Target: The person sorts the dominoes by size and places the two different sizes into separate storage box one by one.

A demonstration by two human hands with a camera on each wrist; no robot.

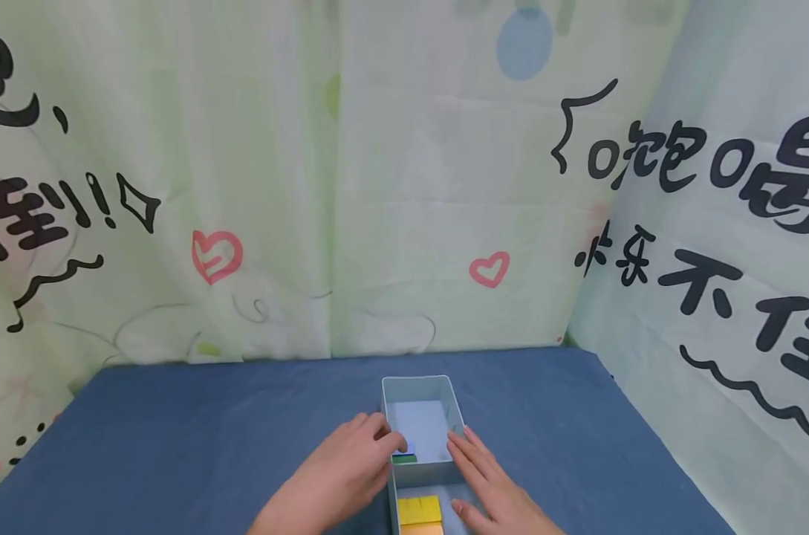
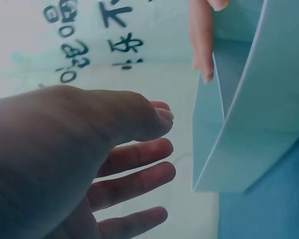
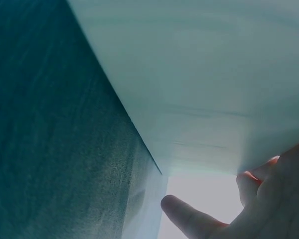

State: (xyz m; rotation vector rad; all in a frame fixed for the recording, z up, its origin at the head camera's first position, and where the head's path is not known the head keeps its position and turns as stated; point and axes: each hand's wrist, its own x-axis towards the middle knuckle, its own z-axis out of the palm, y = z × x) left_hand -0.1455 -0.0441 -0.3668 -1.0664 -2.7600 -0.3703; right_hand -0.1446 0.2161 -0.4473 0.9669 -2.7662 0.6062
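A light blue two-compartment box stands on the blue cloth. My left hand reaches over its left wall, with fingertips right by a small blue piece and a green piece in the far compartment. In the left wrist view, that hand's fingers are extended and spread apart, and nothing shows between them and the thumb. My right hand rests on the box's right rim, fingers mostly straight; the right wrist view shows one finger extended beside the outer wall.
In the near compartment lie a yellow block and an orange one, cut off by the frame's lower edge. Blue cloth covers the table around the box. Printed curtains hang behind and at the sides.
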